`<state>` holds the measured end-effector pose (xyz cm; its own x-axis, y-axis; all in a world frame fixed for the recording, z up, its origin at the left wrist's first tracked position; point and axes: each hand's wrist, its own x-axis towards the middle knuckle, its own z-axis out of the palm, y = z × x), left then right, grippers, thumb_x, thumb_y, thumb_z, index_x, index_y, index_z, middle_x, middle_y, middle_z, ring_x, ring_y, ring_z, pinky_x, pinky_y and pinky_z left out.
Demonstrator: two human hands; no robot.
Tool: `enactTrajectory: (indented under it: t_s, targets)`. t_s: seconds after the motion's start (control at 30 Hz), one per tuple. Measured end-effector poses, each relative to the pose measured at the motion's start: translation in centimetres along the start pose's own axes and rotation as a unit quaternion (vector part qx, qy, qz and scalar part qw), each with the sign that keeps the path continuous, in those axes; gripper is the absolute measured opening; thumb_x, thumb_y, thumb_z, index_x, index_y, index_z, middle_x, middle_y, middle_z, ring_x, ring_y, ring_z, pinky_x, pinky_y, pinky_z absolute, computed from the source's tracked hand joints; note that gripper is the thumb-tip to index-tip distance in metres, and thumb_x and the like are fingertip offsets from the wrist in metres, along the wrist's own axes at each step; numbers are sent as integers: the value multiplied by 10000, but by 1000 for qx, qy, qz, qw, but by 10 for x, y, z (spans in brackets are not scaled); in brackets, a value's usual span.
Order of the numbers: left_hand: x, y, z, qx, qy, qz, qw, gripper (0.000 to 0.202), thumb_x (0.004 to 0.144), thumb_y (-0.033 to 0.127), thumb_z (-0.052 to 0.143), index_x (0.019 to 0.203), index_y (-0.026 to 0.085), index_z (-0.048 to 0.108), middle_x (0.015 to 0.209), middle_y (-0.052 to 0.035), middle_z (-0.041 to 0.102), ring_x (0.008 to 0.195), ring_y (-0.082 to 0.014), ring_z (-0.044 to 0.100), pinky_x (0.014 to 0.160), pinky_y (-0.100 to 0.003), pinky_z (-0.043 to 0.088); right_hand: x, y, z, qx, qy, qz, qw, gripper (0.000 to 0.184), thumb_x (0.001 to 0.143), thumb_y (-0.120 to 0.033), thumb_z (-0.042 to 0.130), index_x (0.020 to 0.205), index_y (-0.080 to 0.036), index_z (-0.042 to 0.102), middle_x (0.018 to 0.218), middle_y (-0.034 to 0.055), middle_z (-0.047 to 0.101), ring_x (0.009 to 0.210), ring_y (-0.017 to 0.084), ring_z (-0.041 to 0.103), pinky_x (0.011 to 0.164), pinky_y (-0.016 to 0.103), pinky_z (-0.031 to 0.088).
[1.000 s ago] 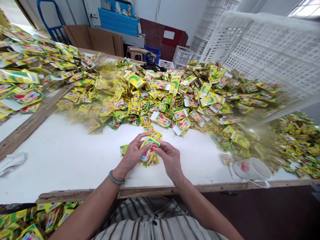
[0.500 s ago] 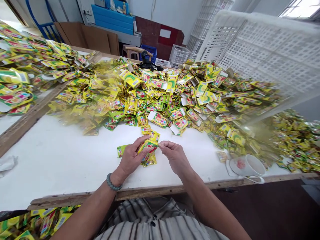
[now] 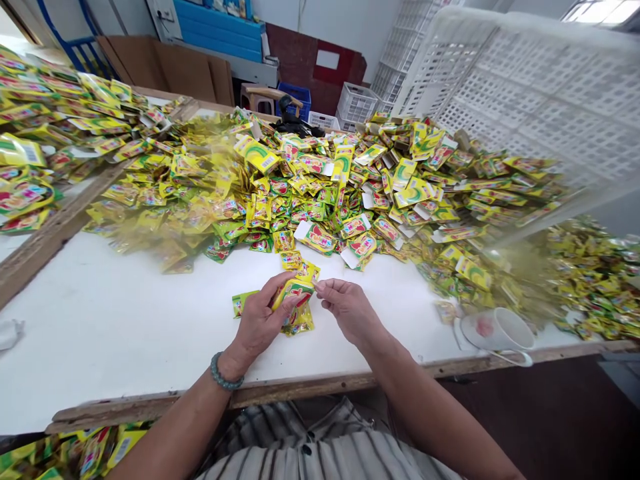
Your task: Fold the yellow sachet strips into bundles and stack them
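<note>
My left hand (image 3: 263, 319) grips a small stack of yellow and green packets (image 3: 296, 300) just above the white table (image 3: 115, 320). My right hand (image 3: 350, 308) is to the right of the stack, fingers curled in a pinch that touches the top packet's right edge. One more packet (image 3: 241, 301) lies flat under my left hand's fingers. A huge heap of the same packets (image 3: 320, 187) covers the far half of the table.
A white cup (image 3: 500, 331) lies on its side at the table's front right. White plastic crates (image 3: 525, 93) stand at the back right. A second packet pile (image 3: 45, 147) fills the table at left. The wooden table edge (image 3: 300, 390) runs before me.
My right hand has come off the stack's front and now pinches at its right edge. My left hand keeps hold of the stack. The view has shifted slightly.
</note>
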<state>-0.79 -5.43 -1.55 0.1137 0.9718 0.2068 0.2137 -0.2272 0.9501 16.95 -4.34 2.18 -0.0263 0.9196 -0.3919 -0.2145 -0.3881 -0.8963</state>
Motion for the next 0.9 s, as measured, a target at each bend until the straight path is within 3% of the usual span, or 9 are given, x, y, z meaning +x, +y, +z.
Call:
enactTrajectory:
  t_s: [0.17, 0.43, 0.63, 0.8, 0.9]
  targets:
    - [1, 6, 1, 3, 10, 5, 1000, 380, 854, 376, 647, 1194, 206, 654, 1223, -66, 709, 1064, -228, 680, 937, -310, 530, 3, 1, 0, -20, 12, -21, 1000, 334, 545, -442, 867, 564, -194, 644, 573, -34, 518, 594, 109, 362, 619, 292, 315]
    - [2, 4, 2, 8, 15, 4, 1000, 389, 850, 386, 658, 1193, 203, 651, 1219, -74, 705, 1016, -216, 690, 896, -286, 533, 4, -7, 1, 47, -37, 60, 996, 350, 503, -411, 893, 634, -168, 678, 676, -3, 584, 667, 119, 470, 618, 271, 335]
    - [4, 2, 1, -119, 4, -104, 987, 525, 841, 447, 660, 1279, 174, 563, 966, -66, 748, 788, -193, 693, 719, -287, 554, 1, -4, 3, -48, -19, -105, 993, 211, 644, -393, 828, 694, -211, 734, 788, 9, 648, 797, 168, 521, 782, 315, 400]
    - [5, 3, 0, -131, 0, -100, 986, 516, 828, 444, 678, 1261, 181, 577, 962, -57, 748, 788, -184, 688, 732, -282, 551, 3, -8, 5, -36, -42, -79, 995, 261, 650, -423, 804, 607, -201, 673, 632, -18, 546, 689, 147, 458, 724, 310, 389]
    - [4, 4, 0, -126, 8, -90, 988, 494, 817, 433, 694, 1234, 184, 604, 1025, -66, 741, 863, -194, 690, 768, -283, 549, 3, -8, 3, -92, -41, -113, 988, 229, 721, -400, 750, 630, -205, 671, 704, 3, 589, 717, 161, 493, 722, 320, 398]
